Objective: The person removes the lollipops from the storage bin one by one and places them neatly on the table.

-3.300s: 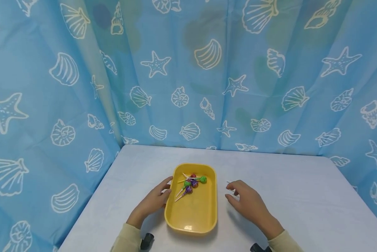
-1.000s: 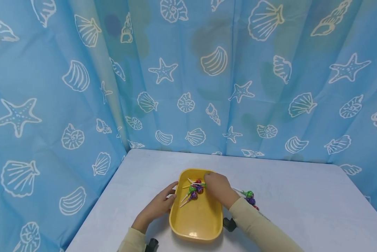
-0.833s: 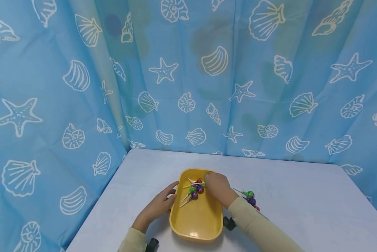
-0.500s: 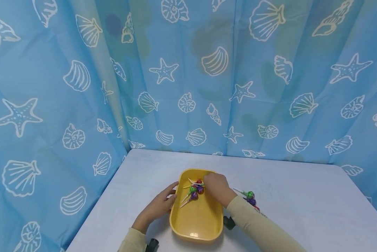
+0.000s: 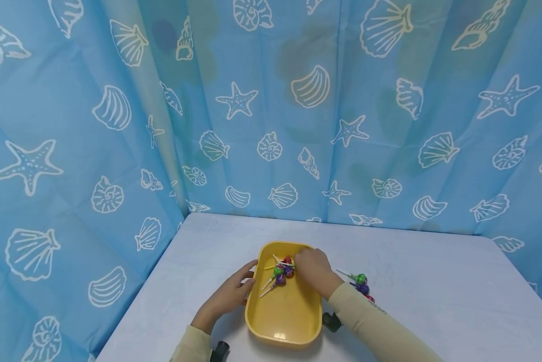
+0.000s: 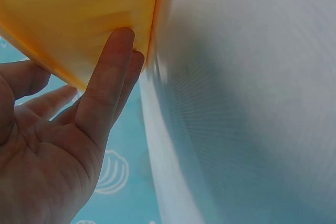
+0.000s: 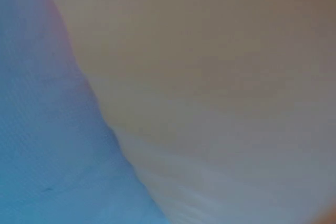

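1. A white, cloth-like tabletop [image 5: 438,291] with rounded far corners spread across the lower part of the head view.
2. A light-blue fabric curtain [image 5: 271,110], printed with white-outlined shells [image 5: 310,86] and starfish [image 5: 237,100], hung behind the tabletop and along its left and right sides.
3. Vertical folds ran down the curtain, and a round dark spot [image 5: 164,36] and brownish patch [image 5: 295,55] marked its upper part.
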`<action>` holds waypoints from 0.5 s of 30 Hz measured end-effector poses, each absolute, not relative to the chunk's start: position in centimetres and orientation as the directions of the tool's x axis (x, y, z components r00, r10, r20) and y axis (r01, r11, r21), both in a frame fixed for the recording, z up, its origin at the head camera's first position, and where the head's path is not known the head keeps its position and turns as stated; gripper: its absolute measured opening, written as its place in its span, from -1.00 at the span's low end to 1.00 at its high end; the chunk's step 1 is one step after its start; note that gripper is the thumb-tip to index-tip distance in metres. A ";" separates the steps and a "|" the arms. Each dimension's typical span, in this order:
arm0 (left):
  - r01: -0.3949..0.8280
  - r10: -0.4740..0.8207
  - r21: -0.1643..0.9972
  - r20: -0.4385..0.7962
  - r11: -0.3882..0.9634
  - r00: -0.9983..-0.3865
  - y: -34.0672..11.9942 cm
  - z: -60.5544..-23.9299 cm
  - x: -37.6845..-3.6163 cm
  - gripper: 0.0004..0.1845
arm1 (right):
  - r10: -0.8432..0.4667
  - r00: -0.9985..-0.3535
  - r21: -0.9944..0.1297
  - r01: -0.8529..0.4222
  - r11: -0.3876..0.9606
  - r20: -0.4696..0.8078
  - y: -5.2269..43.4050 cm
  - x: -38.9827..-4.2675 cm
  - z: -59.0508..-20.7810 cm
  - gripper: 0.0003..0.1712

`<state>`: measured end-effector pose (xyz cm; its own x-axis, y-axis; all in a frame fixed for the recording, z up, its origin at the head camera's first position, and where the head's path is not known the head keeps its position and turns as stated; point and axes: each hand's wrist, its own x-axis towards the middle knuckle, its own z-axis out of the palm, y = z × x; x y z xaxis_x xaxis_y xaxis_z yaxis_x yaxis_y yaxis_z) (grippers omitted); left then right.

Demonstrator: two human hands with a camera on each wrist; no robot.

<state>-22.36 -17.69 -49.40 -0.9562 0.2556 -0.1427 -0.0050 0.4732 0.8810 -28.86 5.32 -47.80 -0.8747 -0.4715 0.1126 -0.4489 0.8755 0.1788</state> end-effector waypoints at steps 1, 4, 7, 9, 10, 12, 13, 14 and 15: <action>-0.004 0.255 0.881 -0.142 0.473 -0.956 -17.7 -49.4 -22.4 -0.43 | -0.473 -0.874 0.179 -0.451 0.874 0.110 5.4 -28.8 -47.8 -0.90; -0.004 0.255 0.881 -0.142 0.473 -0.956 -17.6 -49.5 -22.3 -0.43 | -0.473 -0.875 0.149 -0.457 0.877 0.100 5.5 -28.7 -47.7 -0.91; -0.006 0.257 0.881 -0.145 0.473 -0.956 -17.6 -49.5 -22.3 -0.43 | -0.472 -0.878 0.097 -0.464 0.881 0.084 5.7 -28.6 -47.6 -0.89; -0.007 0.256 0.881 -0.144 0.473 -0.956 -17.6 -49.4 -22.2 -0.43 | -0.467 -0.881 0.042 -0.465 0.884 0.079 5.8 -28.6 -47.5 -0.88; -0.005 0.256 0.881 -0.143 0.473 -0.956 -17.6 -49.4 -22.2 -0.43 | -0.466 -0.882 0.021 -0.465 0.885 0.077 5.8 -28.6 -47.5 -0.87; -0.002 0.256 0.880 -0.140 0.474 -0.956 -17.6 -49.3 -22.2 -0.43 | -0.462 -0.883 -0.026 -0.465 0.885 0.078 5.9 -28.6 -47.5 -0.87; 0.000 0.256 0.881 -0.138 0.474 -0.957 -17.6 -49.2 -22.2 -0.43 | -0.462 -0.883 -0.045 -0.466 0.884 0.082 6.0 -28.6 -47.4 -0.86; 0.002 0.257 0.881 -0.136 0.474 -0.957 -17.7 -49.2 -22.2 -0.43 | -0.463 -0.882 -0.060 -0.469 0.881 0.087 6.0 -28.6 -47.4 -0.85; 0.004 0.258 0.880 -0.135 0.475 -0.957 -17.7 -49.2 -22.2 -0.43 | -0.468 -0.879 -0.070 -0.475 0.877 0.094 6.1 -28.5 -47.3 -0.84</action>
